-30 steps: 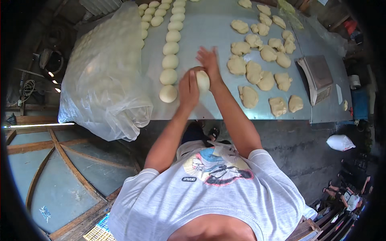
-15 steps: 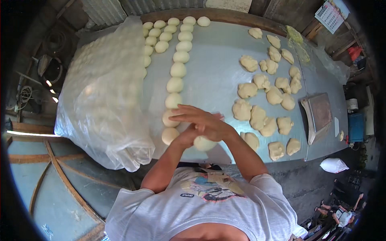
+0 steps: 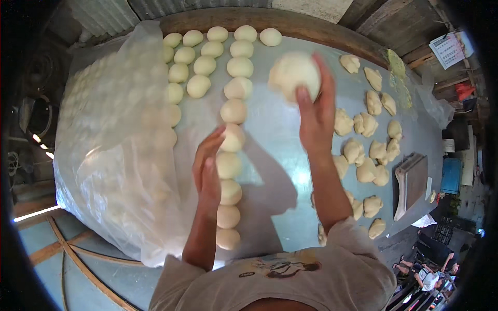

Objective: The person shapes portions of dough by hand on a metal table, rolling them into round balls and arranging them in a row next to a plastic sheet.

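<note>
My right hand (image 3: 316, 93) is raised over the upper middle of the metal tabletop (image 3: 277, 197), gripping a large pale dough ball (image 3: 293, 70), slightly blurred. Lower and to the left, my left hand (image 3: 207, 160) has slightly curved fingers, holding nothing, their tips against a ball in a long vertical row of smooth dough balls (image 3: 231, 166). Beyond that row, more smooth balls (image 3: 198, 85) lie in short rows. Several rough, lumpy dough pieces (image 3: 367, 171) are scattered to the right of my right forearm.
A translucent plastic sheet (image 3: 114, 155) covers rows of balls at the left. A weighing scale (image 3: 411, 184) sits at the right, near a blue container (image 3: 451, 175). A wooden beam (image 3: 207, 22) runs along the back. People (image 3: 430, 277) are off at the bottom right.
My crossed hands have separated: the right has risen toward the back holding a ball, and the left has moved up beside the long row. The view has shifted, bringing more of the table in.
</note>
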`<state>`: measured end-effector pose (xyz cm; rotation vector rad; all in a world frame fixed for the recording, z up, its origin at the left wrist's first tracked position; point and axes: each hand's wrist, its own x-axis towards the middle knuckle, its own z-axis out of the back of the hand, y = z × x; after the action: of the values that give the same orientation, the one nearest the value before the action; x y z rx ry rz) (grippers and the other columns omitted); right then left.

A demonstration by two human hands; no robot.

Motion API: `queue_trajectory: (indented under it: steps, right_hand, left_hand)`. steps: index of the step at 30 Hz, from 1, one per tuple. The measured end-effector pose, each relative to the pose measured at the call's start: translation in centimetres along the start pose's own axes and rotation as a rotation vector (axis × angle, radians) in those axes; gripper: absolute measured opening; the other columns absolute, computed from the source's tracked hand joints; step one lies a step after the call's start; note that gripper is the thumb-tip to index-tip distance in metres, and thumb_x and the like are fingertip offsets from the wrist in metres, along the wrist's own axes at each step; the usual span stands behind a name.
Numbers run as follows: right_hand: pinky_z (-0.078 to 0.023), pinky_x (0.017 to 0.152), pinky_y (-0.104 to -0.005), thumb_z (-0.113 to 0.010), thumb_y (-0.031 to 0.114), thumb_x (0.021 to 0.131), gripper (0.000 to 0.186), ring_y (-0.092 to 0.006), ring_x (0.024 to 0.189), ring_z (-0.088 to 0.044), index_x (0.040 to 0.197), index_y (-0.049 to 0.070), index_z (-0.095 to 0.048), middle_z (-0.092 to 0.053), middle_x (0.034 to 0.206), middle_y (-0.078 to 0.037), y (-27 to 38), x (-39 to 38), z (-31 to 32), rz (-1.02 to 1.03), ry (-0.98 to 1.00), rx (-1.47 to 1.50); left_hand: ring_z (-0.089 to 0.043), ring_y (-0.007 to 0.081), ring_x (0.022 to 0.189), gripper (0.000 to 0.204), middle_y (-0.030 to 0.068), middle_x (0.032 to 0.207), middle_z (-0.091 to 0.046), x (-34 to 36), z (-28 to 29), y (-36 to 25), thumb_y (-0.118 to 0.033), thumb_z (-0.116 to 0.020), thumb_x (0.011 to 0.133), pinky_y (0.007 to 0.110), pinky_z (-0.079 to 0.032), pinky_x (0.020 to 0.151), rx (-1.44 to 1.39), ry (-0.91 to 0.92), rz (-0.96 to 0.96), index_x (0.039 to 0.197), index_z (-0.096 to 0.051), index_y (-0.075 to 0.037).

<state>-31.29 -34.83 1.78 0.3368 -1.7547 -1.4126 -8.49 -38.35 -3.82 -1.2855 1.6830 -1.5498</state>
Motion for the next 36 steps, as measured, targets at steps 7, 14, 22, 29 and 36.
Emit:
queue_trajectory:
  steps: [7, 14, 22, 29, 36]
  right_hand:
    - [-0.037, 0.109, -0.0553, -0.059, 0.031, 0.096, 0.052, -0.0518, 0.133, -0.037, 0.145, 0.018, -0.046, -0.031, 0.151, -0.027, -24.4, 14.0, -4.3, 0.139, 0.023, -1.021]
    - [-0.018, 0.113, -0.0699, -0.043, 0.061, 0.096, 0.067, -0.0558, 0.139, -0.027, 0.150, 0.022, -0.039, -0.034, 0.155, -0.020, -28.8, 9.8, 6.8, 0.101, 0.054, -1.181]
    - [-0.052, 0.090, -0.0509, -0.058, 0.057, 0.089, 0.061, -0.0379, 0.117, -0.060, 0.129, 0.011, -0.061, -0.056, 0.134, -0.024, -18.0, -2.1, 21.4, -0.565, 0.276, -1.638]
    - [-0.044, 0.061, -0.0224, -0.059, 0.028, 0.098, 0.032, -0.0047, 0.076, -0.051, 0.125, 0.012, -0.058, -0.058, 0.091, 0.001, -2.8, -11.9, 13.3, -0.696, 0.330, -0.092]
    - [-0.051, 0.081, -0.0325, -0.067, 0.025, 0.093, 0.026, -0.0219, 0.090, -0.065, 0.103, 0.001, -0.068, -0.066, 0.097, -0.009, 9.9, -25.6, 5.7, -0.049, 0.014, -0.347]
  left_hand:
    - [-0.059, 0.0234, 0.105, 0.032, 0.0135, 0.108, -0.063, -3.2, 4.2, 6.3, -0.030, -0.049, 0.103, 0.040, -0.045, 0.096, 0.035, -0.203, 0.315, 0.109, -0.056, 0.000]
    - [-0.059, 0.0195, 0.096, 0.021, 0.0122, 0.103, -0.061, -3.7, 6.6, 9.2, -0.016, -0.043, 0.104, 0.037, -0.049, 0.091, -0.002, -0.192, 0.416, 0.110, -0.055, 0.000]
    - [-0.060, 0.0175, 0.091, 0.022, 0.0085, 0.098, -0.062, -6.6, 3.5, 7.4, -0.018, -0.046, 0.104, 0.034, -0.050, 0.087, 0.088, -0.187, 0.401, 0.101, -0.060, -0.001]
    - [-0.056, 0.0219, 0.116, 0.040, 0.0104, 0.124, -0.058, -11.9, -9.5, 3.6, -0.016, -0.058, 0.098, 0.036, -0.048, 0.095, 0.064, 0.035, 0.166, 0.132, -0.046, 0.000]
    - [-0.057, 0.0176, 0.102, 0.027, 0.0102, 0.105, -0.060, -20.8, -10.8, -1.9, -0.016, -0.058, 0.098, 0.033, -0.048, 0.087, 0.222, -0.037, 0.031, 0.119, -0.057, 0.002]
